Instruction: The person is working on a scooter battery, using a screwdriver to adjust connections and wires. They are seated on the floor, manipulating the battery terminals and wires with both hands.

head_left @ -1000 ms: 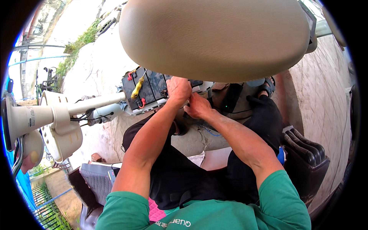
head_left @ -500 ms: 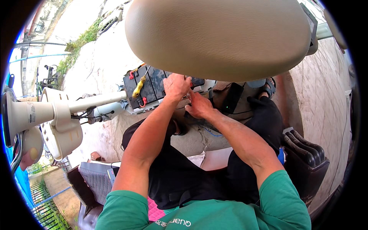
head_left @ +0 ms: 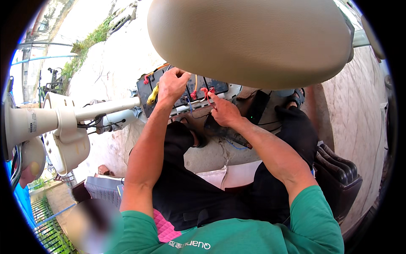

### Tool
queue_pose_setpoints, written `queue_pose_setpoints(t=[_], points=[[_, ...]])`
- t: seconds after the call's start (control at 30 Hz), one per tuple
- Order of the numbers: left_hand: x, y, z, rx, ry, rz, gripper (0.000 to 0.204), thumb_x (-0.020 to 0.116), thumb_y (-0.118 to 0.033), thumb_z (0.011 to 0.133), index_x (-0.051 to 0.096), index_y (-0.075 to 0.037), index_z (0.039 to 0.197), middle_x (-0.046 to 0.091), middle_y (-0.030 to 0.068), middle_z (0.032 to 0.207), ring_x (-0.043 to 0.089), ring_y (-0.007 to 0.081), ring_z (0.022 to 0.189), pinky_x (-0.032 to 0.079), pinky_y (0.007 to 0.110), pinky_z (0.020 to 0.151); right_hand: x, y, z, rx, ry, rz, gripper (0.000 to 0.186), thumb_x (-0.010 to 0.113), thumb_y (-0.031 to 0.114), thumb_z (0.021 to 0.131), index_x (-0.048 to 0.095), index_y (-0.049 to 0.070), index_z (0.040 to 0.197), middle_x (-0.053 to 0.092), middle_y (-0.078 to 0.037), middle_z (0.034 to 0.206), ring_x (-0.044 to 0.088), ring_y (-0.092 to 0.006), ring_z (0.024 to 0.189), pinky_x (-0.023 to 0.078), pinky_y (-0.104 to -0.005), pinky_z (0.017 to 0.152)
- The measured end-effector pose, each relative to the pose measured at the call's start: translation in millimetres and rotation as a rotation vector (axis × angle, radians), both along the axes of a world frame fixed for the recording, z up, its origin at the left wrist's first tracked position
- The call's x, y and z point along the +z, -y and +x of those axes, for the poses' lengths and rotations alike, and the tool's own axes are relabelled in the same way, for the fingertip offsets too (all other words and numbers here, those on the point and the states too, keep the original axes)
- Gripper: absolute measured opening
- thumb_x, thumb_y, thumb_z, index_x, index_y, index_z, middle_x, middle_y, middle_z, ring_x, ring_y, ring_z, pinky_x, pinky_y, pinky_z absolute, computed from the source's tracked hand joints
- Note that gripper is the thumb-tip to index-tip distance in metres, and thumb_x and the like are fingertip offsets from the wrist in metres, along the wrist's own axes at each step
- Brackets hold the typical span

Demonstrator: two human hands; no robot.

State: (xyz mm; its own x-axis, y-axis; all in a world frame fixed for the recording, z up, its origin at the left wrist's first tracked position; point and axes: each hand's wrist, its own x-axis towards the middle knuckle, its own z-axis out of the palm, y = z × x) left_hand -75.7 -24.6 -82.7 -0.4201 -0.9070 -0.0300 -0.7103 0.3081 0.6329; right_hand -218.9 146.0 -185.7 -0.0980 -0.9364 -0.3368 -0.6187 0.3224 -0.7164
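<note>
A row of dark batteries (head_left: pixel 194 80) sits in a light tray under a large beige padded seat. My left hand (head_left: pixel 171 86) is over the batteries with its fingers curled; what they hold, if anything, is hidden. Beside it lies a screwdriver (head_left: pixel 153 95) with a yellow handle, its shaft mostly out of sight. At the right part of the batteries my right hand (head_left: pixel 225 111) is closed, its thumb and forefinger pinching a red wire (head_left: pixel 205 91). Another red-covered terminal (head_left: pixel 194 95) shows between my hands, with a thin blue wire below it.
The beige seat (head_left: pixel 253 42) overhangs the batteries. A black box with a green light (head_left: pixel 258 108) stands at their right. A beige column (head_left: pixel 110 108) lies at the left. Seat cushions (head_left: pixel 338 182) rest at my right. A blurred person (head_left: pixel 94 224) is at the lower left.
My left hand has moved left, away from my right hand, to beside the yellow screwdriver. The red wire at my right fingertips and the middle terminals have come into sight.
</note>
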Motion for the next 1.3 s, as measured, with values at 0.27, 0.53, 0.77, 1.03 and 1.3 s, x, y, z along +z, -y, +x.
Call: queue_pose_setpoints(t=[0.27, 0.53, 0.77, 1.03, 1.3], points=[[22, -11, 30, 0.088, 0.06, 0.236, 0.033, 0.074, -0.027, 0.091, 0.075, 0.004, 0.103, 0.076, 0.0115, 0.089, 0.067, 0.0158, 0.083, 0.053, 0.032, 0.08, 20, -1, -16, -0.059, 0.046, -0.09, 0.048, 0.058, 0.021, 0.094, 0.061, 0.012, 0.142, 0.073, -0.021, 0.105, 0.07, -0.0385, 0.098, 0.054, -0.0465, 0.088], [-31, -28, 66, 0.015, 0.249, 0.218, 0.029, 0.073, -0.029, 0.087, 0.076, -0.001, 0.095, 0.076, 0.0146, 0.087, 0.074, 0.0262, 0.084, 0.056, 0.038, 0.081, 30, -6, -31, -0.077, 0.098, -0.082, 0.039, 0.057, 0.024, 0.095, 0.07, 0.011, 0.129, 0.07, -0.02, 0.124, 0.067, -0.0387, 0.114, 0.053, -0.0467, 0.099], [-48, -57, 57, -0.007, 0.549, 0.245, 0.035, 0.074, -0.043, 0.085, 0.079, -0.01, 0.095, 0.077, 0.0165, 0.091, 0.074, 0.0361, 0.093, 0.056, 0.047, 0.084, 35, -7, -36, -0.099, 0.096, -0.051, 0.038, 0.058, 0.023, 0.094, 0.071, 0.01, 0.128, 0.072, -0.019, 0.12, 0.068, -0.0378, 0.112, 0.053, -0.0448, 0.098], [-52, -65, 53, -0.071, 0.58, 0.173, 0.029, 0.071, -0.035, 0.083, 0.076, -0.008, 0.091, 0.075, 0.0202, 0.093, 0.072, 0.0409, 0.095, 0.056, 0.049, 0.084, 34, -7, -36, -0.085, 0.076, -0.051, 0.038, 0.06, 0.024, 0.094, 0.071, 0.008, 0.127, 0.073, -0.022, 0.114, 0.071, -0.0363, 0.108, 0.054, -0.0412, 0.095], [-56, -52, 55, 0.122, 0.326, 0.218, 0.022, 0.066, -0.026, 0.08, 0.073, -0.007, 0.087, 0.076, 0.0177, 0.094, 0.072, 0.0387, 0.094, 0.056, 0.046, 0.085, 32, -7, -37, -0.096, 0.074, -0.055, 0.036, 0.059, 0.023, 0.094, 0.073, 0.008, 0.124, 0.073, -0.02, 0.116, 0.069, -0.0376, 0.111, 0.054, -0.0448, 0.097]])
